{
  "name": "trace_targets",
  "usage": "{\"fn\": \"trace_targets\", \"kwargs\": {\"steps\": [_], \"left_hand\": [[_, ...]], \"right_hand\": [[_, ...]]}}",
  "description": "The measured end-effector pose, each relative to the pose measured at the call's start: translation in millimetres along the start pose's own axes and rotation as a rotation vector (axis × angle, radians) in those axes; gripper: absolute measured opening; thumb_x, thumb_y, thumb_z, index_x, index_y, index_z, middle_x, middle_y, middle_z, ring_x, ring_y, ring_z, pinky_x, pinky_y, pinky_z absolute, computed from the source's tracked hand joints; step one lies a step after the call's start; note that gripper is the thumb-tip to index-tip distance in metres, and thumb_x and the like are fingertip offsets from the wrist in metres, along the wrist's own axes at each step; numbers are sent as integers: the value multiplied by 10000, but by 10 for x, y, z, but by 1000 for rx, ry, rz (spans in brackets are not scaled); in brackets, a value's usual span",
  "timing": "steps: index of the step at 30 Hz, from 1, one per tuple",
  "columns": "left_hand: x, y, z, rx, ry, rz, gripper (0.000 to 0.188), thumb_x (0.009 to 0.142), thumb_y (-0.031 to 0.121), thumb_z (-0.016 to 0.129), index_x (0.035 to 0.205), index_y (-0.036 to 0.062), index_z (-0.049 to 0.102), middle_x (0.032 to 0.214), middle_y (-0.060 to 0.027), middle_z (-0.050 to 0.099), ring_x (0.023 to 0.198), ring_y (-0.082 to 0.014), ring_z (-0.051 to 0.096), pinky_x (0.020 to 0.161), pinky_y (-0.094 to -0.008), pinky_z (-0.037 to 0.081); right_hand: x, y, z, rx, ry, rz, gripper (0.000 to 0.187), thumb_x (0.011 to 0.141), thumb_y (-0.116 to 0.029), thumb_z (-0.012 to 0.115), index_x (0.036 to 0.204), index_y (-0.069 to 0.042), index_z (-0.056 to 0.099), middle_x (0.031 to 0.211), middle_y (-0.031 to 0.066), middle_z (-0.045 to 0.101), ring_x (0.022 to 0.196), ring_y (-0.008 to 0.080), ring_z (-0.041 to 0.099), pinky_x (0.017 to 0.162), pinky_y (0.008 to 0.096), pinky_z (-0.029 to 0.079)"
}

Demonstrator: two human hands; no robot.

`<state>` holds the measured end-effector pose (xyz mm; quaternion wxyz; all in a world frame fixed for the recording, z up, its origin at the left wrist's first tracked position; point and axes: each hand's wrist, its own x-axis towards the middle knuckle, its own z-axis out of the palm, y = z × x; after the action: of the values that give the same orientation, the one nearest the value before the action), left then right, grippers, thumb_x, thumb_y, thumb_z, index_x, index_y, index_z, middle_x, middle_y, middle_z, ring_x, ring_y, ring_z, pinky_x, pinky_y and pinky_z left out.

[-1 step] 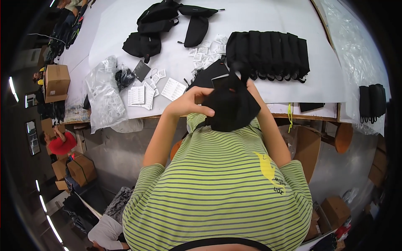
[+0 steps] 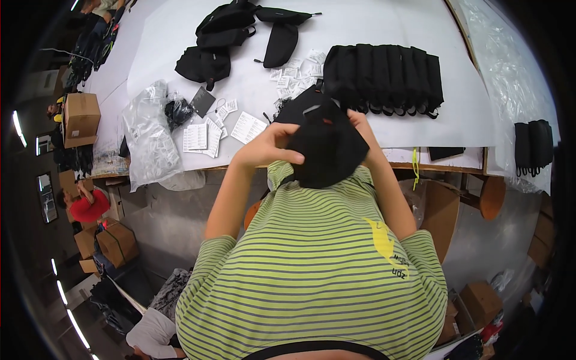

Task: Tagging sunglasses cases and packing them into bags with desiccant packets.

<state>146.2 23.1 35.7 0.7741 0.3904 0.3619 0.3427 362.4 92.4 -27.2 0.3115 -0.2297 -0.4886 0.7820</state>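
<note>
A black fabric pouch [image 2: 330,147] with a small red mark is held in front of my chest, at the table's near edge. My left hand [image 2: 273,145] grips its left side, thumb on the near face and the other fingers partly behind it. On the far right side, my right hand [image 2: 362,129] is closed on the pouch's edge, with some fingers hidden behind the fabric. Just beyond lie a black flat piece [image 2: 300,107] and a heap of small white tags [image 2: 291,81]. To the left are printed white label sheets [image 2: 249,127] and a dark card [image 2: 203,101].
A row of black pouches [image 2: 384,78] lies at the right, with more loose pouches [image 2: 225,30] at the far left. Clear plastic bags [image 2: 153,138] hang over the left table edge. Plastic sheeting [image 2: 504,72] covers a surface at far right. Behind left, a person in red [image 2: 89,204] stands near cardboard boxes.
The pouch has shifted slightly left, and its raised top part has dropped. My right hand has moved a little left along with it; my left hand has barely moved.
</note>
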Motion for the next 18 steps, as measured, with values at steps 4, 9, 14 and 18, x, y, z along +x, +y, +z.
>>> {"fn": "trace_targets", "kwargs": {"steps": [4, 9, 14, 18], "left_hand": [[-232, 137, -196, 122, 309, 97, 343, 744, 79, 709, 1047, -18, 580, 925, -19, 625, 852, -82, 570, 796, -236, 455], [-345, 167, -268, 406, 381, -15, 215, 766, 137, 714, 832, 16, 550, 718, 42, 538, 672, -23, 488, 603, -189, 399], [-380, 142, 5, 613, 257, -96, 272, 807, 214, 688, 881, 33, 499, 705, 27, 467, 664, -39, 389, 570, -208, 338], [-408, 282, 281, 587, 66, -143, 289, 820, 222, 673, 850, 19, 470, 618, 6, 467, 596, -67, 359, 524, -237, 325]], "right_hand": [[-119, -234, -277, 147, 286, -53, 406, 862, -124, 610, 1245, -65, 487, 838, 22, 611, 618, 46, 508, 557, 186, 396], [-328, -438, -411, 404, 140, -115, 394, 914, -189, 536, 1285, -84, 456, 824, 35, 571, 573, 90, 451, 544, 205, 370], [-225, -939, 102, 983, 868, -112, 264, 932, -254, 505, 1093, -59, 580, 774, 56, 580, 622, 163, 498, 639, 246, 417], [-254, -358, -598, 702, 366, -363, 258, 925, -289, 516, 888, -50, 608, 625, -9, 524, 520, 113, 401, 607, 232, 351]]}}
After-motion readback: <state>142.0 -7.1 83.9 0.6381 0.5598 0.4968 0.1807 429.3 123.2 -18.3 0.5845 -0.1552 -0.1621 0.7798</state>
